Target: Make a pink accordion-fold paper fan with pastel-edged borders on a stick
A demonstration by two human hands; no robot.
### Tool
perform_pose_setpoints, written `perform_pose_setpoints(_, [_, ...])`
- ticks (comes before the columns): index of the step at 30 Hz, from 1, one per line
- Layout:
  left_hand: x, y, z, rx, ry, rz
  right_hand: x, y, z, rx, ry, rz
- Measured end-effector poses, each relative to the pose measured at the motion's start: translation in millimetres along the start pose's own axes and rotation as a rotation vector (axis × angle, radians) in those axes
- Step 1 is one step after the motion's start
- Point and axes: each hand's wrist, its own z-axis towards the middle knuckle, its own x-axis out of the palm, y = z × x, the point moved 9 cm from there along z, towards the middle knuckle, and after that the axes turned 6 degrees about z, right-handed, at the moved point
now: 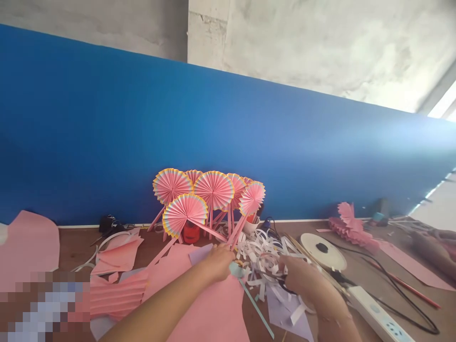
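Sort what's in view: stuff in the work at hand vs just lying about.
In the work, as I read it:
light-blue paper, at the left hand
dark-handled tool, probably scissors, in the right hand
pink fans, beyond the hands, likely related

Probably just lying about:
white power strip
round white object
red stick

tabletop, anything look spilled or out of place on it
Yes: a loose tangle of white paper strips lies strewn beside the right hand, some spilling onto a lilac sheet. It looks messy against the neatly pleated pink fans nearby.
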Motion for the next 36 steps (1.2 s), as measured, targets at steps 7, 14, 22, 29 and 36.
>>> perform_pose_setpoints(7, [-11.9, 5, 14, 0.012, 0.029, -0.077, -32, -44, -17, 0.091, -0.099, 0.075])
perform_pose_setpoints(14, [-77.2, 22, -13, -0.074, -0.3, -0.122, -62, -11, -16, -0.195, -0.323, 0.869])
perform_pose_setpoints(22, [-97.3, -9, -16, 0.067, -0.376, 0.072, -49, 33, -6, -0.221, -0.341, 0.866])
perform_pose_setpoints(29, [-107.6, -26, -18, 0.096, -0.307, 0.178, -35, 76, 4, -0.38, -0.37, 0.943])
perform_pose_setpoints(36, [-58.1, 31, -30, -0.251, -0.142, 0.217, -30, 42, 14, -0.214, -0.388, 0.966])
